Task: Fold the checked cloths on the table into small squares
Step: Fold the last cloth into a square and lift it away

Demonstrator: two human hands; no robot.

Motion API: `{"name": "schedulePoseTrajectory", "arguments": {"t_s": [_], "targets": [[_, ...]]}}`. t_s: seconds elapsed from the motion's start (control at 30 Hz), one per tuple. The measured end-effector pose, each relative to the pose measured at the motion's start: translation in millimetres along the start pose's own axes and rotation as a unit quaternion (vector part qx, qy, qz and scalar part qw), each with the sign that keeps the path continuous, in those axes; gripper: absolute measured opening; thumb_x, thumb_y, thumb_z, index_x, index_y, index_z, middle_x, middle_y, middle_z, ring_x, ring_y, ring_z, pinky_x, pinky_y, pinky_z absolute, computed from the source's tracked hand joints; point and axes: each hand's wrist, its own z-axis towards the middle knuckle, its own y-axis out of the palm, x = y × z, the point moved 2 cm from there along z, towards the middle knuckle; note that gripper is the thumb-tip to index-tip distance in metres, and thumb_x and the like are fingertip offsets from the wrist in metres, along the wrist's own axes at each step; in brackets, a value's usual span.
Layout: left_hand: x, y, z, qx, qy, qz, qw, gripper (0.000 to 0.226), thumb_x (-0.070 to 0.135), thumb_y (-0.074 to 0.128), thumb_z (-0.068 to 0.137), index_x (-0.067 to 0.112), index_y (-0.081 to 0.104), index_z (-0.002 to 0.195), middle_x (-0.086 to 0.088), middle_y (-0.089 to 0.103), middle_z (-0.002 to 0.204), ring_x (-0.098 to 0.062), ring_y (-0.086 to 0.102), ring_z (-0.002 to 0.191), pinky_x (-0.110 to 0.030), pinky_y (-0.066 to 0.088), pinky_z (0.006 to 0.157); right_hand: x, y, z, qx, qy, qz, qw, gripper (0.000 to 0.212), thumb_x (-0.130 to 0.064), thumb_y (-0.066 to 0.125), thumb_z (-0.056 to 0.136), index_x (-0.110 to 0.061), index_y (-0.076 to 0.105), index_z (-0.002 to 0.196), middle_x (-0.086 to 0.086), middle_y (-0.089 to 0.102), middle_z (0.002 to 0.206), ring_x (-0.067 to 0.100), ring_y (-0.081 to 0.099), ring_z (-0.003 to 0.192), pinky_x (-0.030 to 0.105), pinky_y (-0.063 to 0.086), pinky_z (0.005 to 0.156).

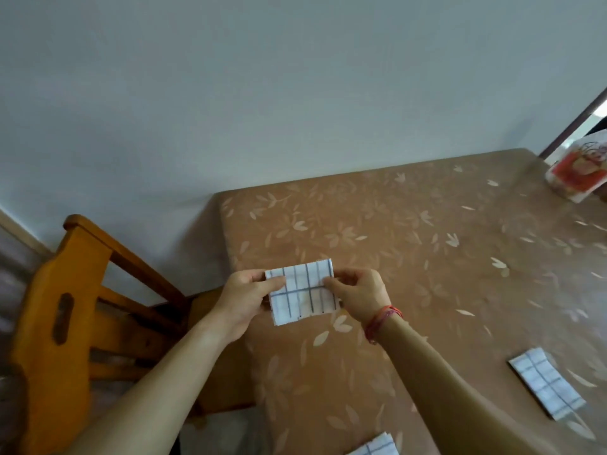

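Over leaf-print worktop [410,224] we pinch checked cloth [303,292] with left hand [244,298] and right hand [356,295] fingers closed; align edges before creasing.

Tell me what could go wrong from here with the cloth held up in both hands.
1. The checked cloth is pinched only at its side edges by the left hand and right hand, above the table's corner; a slip could let the layers open or drop it toward the chair.
2. A folded cloth lies right of the right forearm; a sweep could knock it askew.
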Motion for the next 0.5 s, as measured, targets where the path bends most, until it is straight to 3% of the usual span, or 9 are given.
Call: {"name": "schedulePoseTrajectory", "arguments": {"t_s": [0.17, 0.37, 0.5], "targets": [[-3.5, -3.0, 38.3, -0.004, -0.026, -0.040, 0.999, 0.013, 0.007, 0.064, 0.091, 0.005, 0.072, 0.101, -0.010, 0.075, 0.096, -0.023, 0.072, 0.091, -0.039, 0.057, 0.083, 11.8, 4.9, 41.7, 0.056, 0.042, 0.022, 0.997, 0.008, -0.023, 0.076, 0.080, -0.030, 0.073, 0.078, -0.005, 0.073, 0.081, 0.012, 0.069, 0.078, 0.030, 0.059, 0.072], [-10.0, -20.5, 76.7, 0.007, -0.048, -0.039, 0.998, 0.012, 0.000, 0.066, 0.087, 0.005, 0.071, 0.097, -0.009, 0.075, 0.093, -0.022, 0.073, 0.089, -0.038, 0.059, 0.078, 26.3, 25.4, 85.1, 0.064, 0.090, 0.029, 0.993, 0.004, -0.027, 0.078, 0.077, -0.027, 0.074, 0.077, -0.005, 0.074, 0.079, 0.012, 0.070, 0.077, 0.033, 0.060, 0.071], [-17.4, -30.0, 99.1, 0.058, -0.051, -0.040, 0.996, 0.013, 0.001, 0.069, 0.085, 0.004, 0.071, 0.098, -0.007, 0.076, 0.091, -0.020, 0.073, 0.086, -0.035, 0.060, 0.074, 30.7, 38.9, 107.0, 0.033, 0.110, 0.031, 0.993, 0.002, -0.023, 0.073, 0.083, -0.023, 0.075, 0.082, -0.001, 0.073, 0.080, 0.015, 0.069, 0.075, 0.027, 0.058, 0.057]]}}
